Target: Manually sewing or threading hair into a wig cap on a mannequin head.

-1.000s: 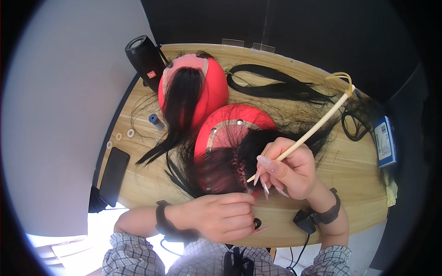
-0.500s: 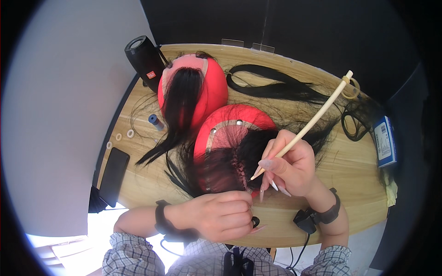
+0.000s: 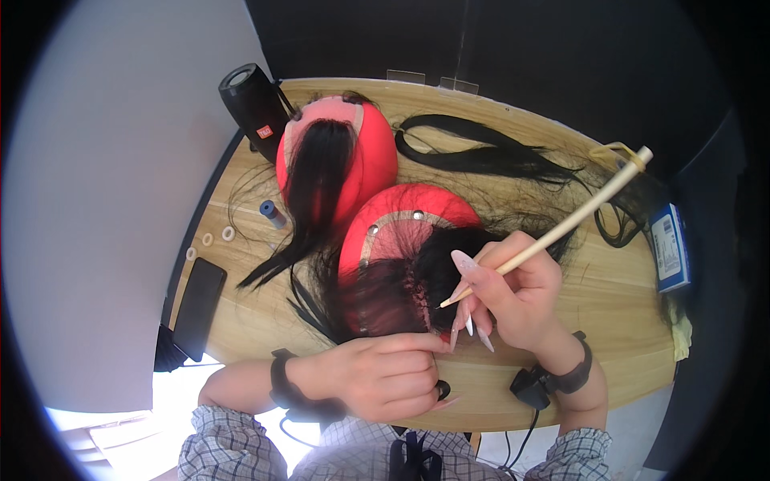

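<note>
The right hand (image 3: pixel 517 293) grips a pale stick (image 3: pixel 565 226) in a pen-like hold, thumb and fingers closed around its lower part. The stick's long axis slants: its thin tip pokes out just left of those fingertips, and its shaft climbs up and right past the knuckles to a yellowish band (image 3: pixel 616 152) at the far end.

The tip is over or just beside a thin-haired parting on the nearer red dome (image 3: pixel 453 205), which lies to the left of and beyond the right fingers; whether it touches cannot be told. The right hand is nearer the tip; the left hand (image 3: pixel 383 375) sits just below it, fingers curled, forefinger reaching toward the dome's lower edge. Whether it pinches anything cannot be told.

Dark hair (image 3: pixel 365 301) spreads left of the tip, and a thicker black mass (image 3: pixel 451 255) lies directly above the right fingers, crowding the parting.

Farther out, up and left of both hands, is a second red dome (image 3: pixel 377 152), with a black speaker (image 3: pixel 253 104) behind it. A loop of black hair (image 3: pixel 473 157) lies beyond the fingers; a blue-and-white box (image 3: pixel 670 247) is well to their right.
</note>
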`<state>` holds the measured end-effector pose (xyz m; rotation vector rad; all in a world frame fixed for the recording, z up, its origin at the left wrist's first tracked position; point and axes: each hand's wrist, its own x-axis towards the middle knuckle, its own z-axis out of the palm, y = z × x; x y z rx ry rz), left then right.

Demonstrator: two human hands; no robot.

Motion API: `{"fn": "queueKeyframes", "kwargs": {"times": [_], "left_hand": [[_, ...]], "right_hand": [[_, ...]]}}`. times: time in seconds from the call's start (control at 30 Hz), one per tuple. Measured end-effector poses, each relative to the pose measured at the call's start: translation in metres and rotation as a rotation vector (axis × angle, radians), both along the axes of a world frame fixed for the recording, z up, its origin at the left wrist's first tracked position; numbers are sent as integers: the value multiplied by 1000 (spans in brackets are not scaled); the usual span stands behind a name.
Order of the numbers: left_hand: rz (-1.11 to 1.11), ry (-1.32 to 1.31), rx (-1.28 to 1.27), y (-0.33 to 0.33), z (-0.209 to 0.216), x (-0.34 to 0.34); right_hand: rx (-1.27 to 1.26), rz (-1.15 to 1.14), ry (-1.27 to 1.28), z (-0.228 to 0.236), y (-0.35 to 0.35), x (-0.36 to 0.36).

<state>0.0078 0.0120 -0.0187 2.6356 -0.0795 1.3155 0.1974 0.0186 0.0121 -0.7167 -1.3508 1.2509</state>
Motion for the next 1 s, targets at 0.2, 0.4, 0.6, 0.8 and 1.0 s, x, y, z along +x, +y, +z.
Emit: {"fn": "queueKeyframes", "kwargs": {"times": [0.2, 0.4, 0.6, 0.8, 1.0], "left_hand": [[8, -4, 26, -2, 3, -7], [164, -88, -31, -7, 12, -9], [-63, -93, -441, 3, 22, -8], [-102, -85, -435, 12, 39, -5], [-295, -59, -747, 26, 53, -12]], "right_hand": [[255, -96, -25, 3, -3, 1], [306, -73, 91, 7, -7, 3], [239, -66, 168, 13, -13, -4], [277, -126, 212, 26, -9, -3], [325, -196, 311, 44, 0, -1]]}}
